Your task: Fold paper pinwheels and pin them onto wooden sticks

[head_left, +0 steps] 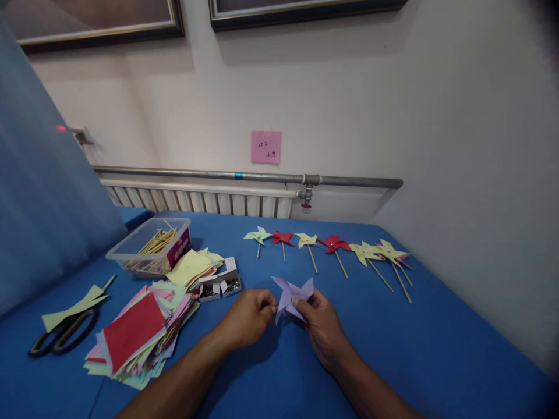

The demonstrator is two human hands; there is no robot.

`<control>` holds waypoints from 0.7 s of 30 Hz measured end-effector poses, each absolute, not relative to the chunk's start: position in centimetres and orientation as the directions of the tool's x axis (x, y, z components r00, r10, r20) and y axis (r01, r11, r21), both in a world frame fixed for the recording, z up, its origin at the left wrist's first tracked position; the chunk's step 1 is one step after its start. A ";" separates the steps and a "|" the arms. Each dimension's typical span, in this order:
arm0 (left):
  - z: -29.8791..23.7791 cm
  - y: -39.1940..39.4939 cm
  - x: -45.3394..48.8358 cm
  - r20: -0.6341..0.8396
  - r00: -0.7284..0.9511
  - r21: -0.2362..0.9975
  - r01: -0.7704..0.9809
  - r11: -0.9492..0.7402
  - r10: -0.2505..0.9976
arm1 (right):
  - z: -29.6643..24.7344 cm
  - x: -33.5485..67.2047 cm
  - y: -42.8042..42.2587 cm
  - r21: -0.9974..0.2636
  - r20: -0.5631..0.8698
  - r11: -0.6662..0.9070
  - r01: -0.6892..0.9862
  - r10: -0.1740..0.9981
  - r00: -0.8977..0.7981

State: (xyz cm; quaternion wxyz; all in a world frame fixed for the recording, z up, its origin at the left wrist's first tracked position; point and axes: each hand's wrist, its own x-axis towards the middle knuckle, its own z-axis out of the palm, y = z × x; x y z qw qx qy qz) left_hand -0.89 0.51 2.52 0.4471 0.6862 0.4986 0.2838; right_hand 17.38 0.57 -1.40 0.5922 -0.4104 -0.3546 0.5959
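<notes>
The purple pinwheel hides some fingers of the right hand; whether the left hand pinches anything is too small to tell; both forearms run off the near edge; pale green paper hides most of the blades of the scissors; a pale yellow pinwheel largely covers a pink pinwheel; the metal pins are too small to count; the top edge cuts off both picture frames.

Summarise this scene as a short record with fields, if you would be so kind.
Left hand: fingers curled beside the purple pinwheel; whether they pinch anything is unclear
Right hand: holds the purple pinwheel
Far row: stick-mounted pinwheels
Left side: scissors under pale green paper, coloured paper stack, clear box of sticks, small boxes of metal pieces
Base: blue surface
</notes>
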 end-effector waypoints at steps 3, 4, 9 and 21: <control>2.7 0.4 -0.8 -0.057 0.340 0.893 0.437 -0.104 0.939 | -1.3 17.3 0.5 -0.902 -0.071 -0.048 -0.428 0.997 0.040; 2.7 0.4 -0.8 -0.056 0.340 0.891 0.441 -0.107 0.939 | -1.2 17.3 0.5 -0.901 -0.073 -0.049 -0.430 0.997 0.040; 2.7 0.3 -0.8 -0.053 0.341 0.892 0.440 -0.109 0.939 | -1.3 17.3 0.6 -0.904 -0.070 -0.041 -0.425 0.996 0.054; 2.5 0.5 -0.6 -0.069 0.321 0.897 0.434 -0.082 0.945 | -1.7 17.3 0.9 -0.912 -0.045 -0.020 -0.410 0.998 0.050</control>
